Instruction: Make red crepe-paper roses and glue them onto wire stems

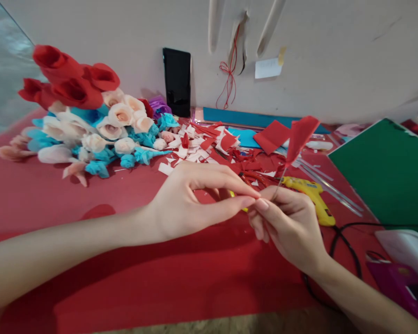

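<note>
My right hand [289,222] pinches the thin wire stem of a red paper flower bud [300,140], which stands tilted above the fingers. My left hand [202,199] reaches across from the left, its thumb and forefinger pressed together against the right hand's fingertips. Whatever lies between those left fingertips is too small to make out. Just behind the right hand lies a yellow glue gun [310,192]. Beyond both hands, red and white paper scraps [209,141] are heaped on the red table [153,283].
A pile of red, cream and blue paper flowers [120,114] fills the back left. A black phone [177,83] leans on the wall. Clear glue sticks [329,185], a green board [386,171], a black cable [355,260] and a purple object [393,287] lie to the right.
</note>
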`<state>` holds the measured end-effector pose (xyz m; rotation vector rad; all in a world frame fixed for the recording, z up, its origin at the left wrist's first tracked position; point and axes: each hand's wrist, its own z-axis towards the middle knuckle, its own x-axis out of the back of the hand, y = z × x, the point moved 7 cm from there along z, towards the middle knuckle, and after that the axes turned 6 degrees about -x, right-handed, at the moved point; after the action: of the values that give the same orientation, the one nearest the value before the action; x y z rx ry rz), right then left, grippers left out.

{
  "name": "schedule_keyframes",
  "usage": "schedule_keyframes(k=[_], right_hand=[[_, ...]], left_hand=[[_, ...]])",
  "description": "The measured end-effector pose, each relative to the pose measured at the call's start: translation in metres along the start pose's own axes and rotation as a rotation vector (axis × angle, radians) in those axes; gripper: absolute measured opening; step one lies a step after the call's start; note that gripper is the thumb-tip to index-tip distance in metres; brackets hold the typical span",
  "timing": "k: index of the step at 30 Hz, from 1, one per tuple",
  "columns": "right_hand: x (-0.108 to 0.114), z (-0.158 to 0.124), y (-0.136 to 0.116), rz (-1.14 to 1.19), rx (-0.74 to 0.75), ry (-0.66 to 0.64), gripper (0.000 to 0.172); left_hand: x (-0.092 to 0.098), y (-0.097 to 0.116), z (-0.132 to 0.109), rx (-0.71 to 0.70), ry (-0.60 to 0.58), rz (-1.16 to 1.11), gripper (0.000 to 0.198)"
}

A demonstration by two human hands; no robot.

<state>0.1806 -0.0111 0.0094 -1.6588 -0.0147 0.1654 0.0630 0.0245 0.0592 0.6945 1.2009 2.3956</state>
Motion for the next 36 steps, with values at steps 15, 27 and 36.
schedule_keyframes(k=[15,27,36], right_hand=[[-0.001,0.002,0.001,-0.026,-0.013,-0.002,0.018],[-0.002,0.001,0.003,0.028,-0.042,-0.043,0.018],[0.000,0.002,0.003,0.027,-0.031,-0.041,0.017]], left_hand=[[0.003,0.020,-0.002,-0.272,0.057,0.449,0.007],[0.003,0.022,-0.002,-0.305,0.100,0.451,0.008],[0.005,0.021,-0.001,-0.279,0.122,0.430,0.010]])
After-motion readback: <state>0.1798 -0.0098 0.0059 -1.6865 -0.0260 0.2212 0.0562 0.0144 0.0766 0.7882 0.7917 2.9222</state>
